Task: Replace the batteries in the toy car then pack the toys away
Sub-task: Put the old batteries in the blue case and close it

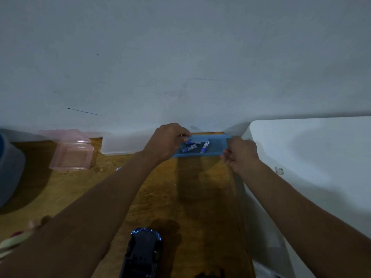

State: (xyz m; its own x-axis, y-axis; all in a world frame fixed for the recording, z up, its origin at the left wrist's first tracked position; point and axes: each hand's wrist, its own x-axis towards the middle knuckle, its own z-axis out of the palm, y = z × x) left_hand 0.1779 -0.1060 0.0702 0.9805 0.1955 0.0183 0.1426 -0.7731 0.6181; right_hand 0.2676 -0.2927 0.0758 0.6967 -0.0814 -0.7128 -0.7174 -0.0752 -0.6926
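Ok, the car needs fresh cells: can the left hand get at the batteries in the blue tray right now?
Likely yes: the left hand is already at the left end of the blue tray, beside the batteries, which lie loose and uncovered.

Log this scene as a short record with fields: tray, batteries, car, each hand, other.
tray: blue tray at the far edge of the table, by the wall
batteries: at least three blue batteries loose in it
car: toy car at near side, untouched
left: left hand over tray's left end, fingers curled; grip unclear
right: right hand at tray's right end, fingers curled; contact unclear
other: pink box far left
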